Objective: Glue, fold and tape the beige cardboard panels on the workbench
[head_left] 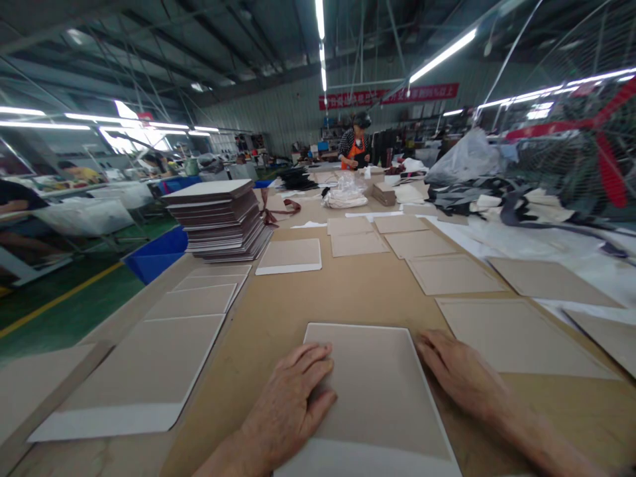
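A beige rectangular panel [370, 391] with pale edges and a white strip along its near end lies flat on the table [278, 311] in front of me. My left hand [295, 401] rests on its left side, fingers stretched over the surface and thumb spread apart. Beside the panel's right edge, my right hand [457, 371] lies low on the table, fingers extended and fingertips close to or touching that edge. Neither hand grips anything. Overlapping panels with white strips [134, 371] lie in a row to the left, and more beige panels [517, 334] are spread to the right.
A tall stack of panels [221, 225] stands at the back left, near a blue bin [159, 255]. Dark fabric scraps [477, 195] and a clear plastic bag [467, 156] are heaped at right. A large fan [596, 126] stands there too. A person in an orange apron [354, 149] works farther back.
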A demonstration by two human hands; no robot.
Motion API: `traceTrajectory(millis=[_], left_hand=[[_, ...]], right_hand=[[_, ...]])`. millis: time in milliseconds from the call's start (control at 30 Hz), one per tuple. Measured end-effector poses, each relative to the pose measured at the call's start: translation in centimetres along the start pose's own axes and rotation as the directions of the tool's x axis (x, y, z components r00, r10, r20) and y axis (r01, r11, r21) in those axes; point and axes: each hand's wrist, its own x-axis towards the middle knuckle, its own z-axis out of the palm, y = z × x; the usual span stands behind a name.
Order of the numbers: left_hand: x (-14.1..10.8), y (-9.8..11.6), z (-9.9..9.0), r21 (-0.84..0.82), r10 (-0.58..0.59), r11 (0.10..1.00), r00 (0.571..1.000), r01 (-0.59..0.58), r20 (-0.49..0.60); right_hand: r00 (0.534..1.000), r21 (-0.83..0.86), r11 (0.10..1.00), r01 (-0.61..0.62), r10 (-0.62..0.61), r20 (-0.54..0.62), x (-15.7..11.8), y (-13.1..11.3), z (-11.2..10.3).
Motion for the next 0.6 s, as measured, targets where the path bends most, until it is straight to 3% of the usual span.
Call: traceTrajectory(millis=[100,233,367,433,600], left_hand=[[0.1,0.3,-0.1,-0.009,-0.007,1.000,1.000,0.007,-0.006],[0.1,0.5,-0.2,-0.027,-0.020,0.999,1.000,0.020,0.008],[0.0,0.5,-0.3,-0.064,-0.038,0.997,0.999,0.038,0.012],[0.0,0.7,-0.4,-0.087,-0.048,0.995,0.999,0.049,0.011],[0.1,0.7,-0.3,-0.152,-0.056,0.987,0.998,0.053,-0.016]], right_hand=[[1.000,0.201,0.980,-0.012,0.009,0.015,1.3,0.4,0.5],[1.000,0.257,0.966,0.009,-0.011,0.005,1.8,0.1,1.0],[0.992,0.382,0.922,-0.058,0.096,-0.080,1.7,-0.2,0.9],[0.986,0.527,0.840,-0.126,0.166,-0.029,1.7,-0.5,0.8],[0.940,0.816,0.475,-0.328,0.247,0.234,2.0,-1.0,1.2]])
